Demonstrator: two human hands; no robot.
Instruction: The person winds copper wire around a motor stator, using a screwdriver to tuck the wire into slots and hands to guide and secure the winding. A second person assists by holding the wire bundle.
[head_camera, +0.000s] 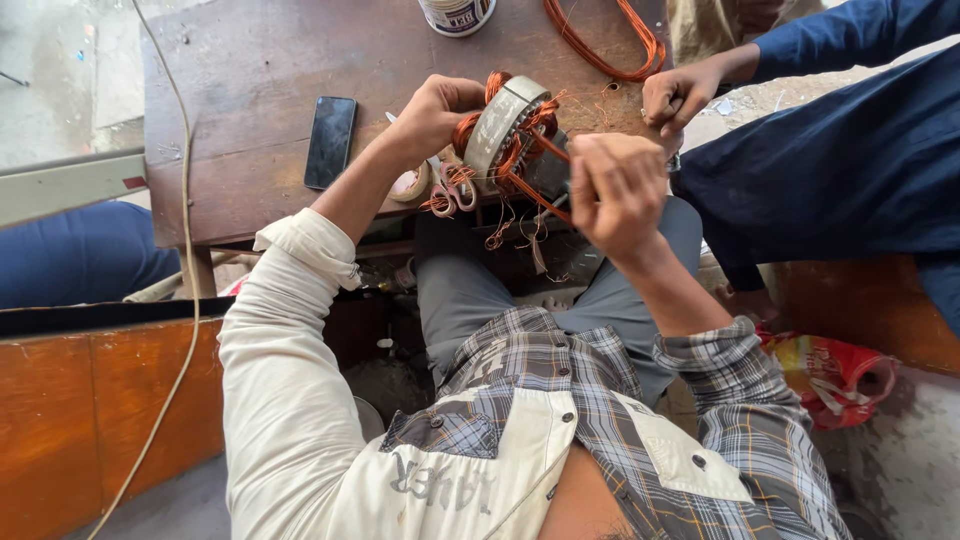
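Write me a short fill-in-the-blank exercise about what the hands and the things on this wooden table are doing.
1. The left hand grips the round grey metal stator wound with ____ wire.
2. The flat black phone lies screen-up on the brown wooden ____.
3. The right hand pulls a strand of the same wire with its ____.
4. A co-worker's hand comes out of a dark ____ sleeve.

Missing words: copper; table; fingers; blue
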